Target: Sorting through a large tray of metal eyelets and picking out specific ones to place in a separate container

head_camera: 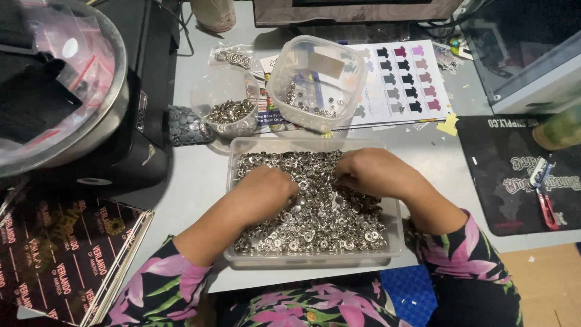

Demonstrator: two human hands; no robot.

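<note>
Taking the clear rectangular tray of small silver metal rings as the landmark: far to its left a large steel bowl holds plastic bags, resting on a black machine. Just behind the tray's left corner stands a small round clear tub with more metal pieces, and behind the tray's middle a tilted clear square tub with a few pieces, lying on a printed sheet of coloured shirt shapes. Inside the tray, the left hand rests palm down on the rings, fingers curled into the heap; whether it grips any cannot be told. The right hand lies just beside it, fingers bent into the rings, its hold likewise hidden. Right of the tray, a red-handled tool lies on a black mat.
</note>
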